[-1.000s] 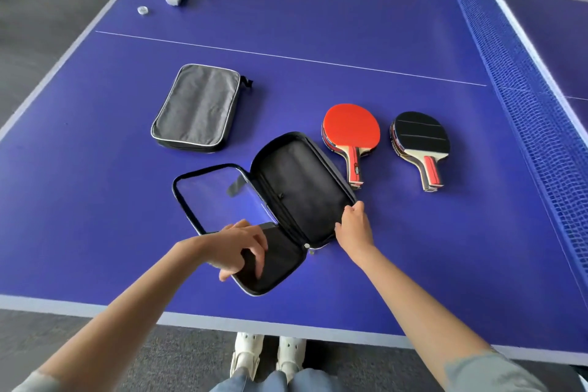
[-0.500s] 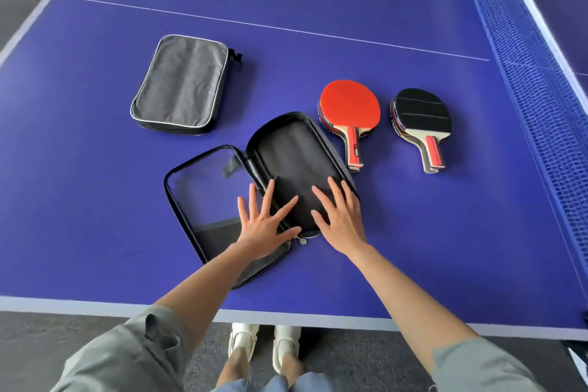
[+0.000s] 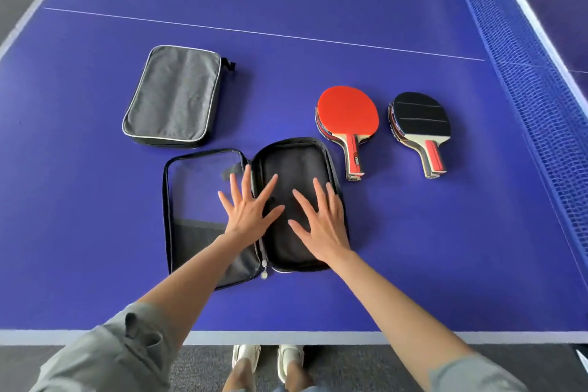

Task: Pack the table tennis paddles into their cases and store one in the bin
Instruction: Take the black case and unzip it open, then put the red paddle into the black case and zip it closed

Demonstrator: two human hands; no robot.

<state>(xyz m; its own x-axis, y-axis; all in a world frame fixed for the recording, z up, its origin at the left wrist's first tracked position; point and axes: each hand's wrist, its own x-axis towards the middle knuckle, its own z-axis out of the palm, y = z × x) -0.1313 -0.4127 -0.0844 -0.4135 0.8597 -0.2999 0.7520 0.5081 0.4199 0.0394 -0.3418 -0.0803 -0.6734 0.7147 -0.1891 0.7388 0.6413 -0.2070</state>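
Head view: black case [image 3: 296, 169] lies unzipped and spread flat near the table's front edge, both hands pressed on it.
Case: right half w/ dark fabric lining, left half w/ see-through mesh panel, zipper pull hanging at the near end of the spine. Left hand [image 3: 251, 210] flat across the spine, fingers splayed, holding nothing; right hand [image 3: 321, 226] flat on the right half, fingers apart too. Just right of the case: red paddle [image 3: 347, 114], then black paddle [image 3: 419, 116], both appear to sit on stacked paddles, handles toward the person. Closed grey case [image 3: 173, 95] behind-left, apart. All on blue table [image 3: 318, 9]; net [image 3: 525, 67] at right.
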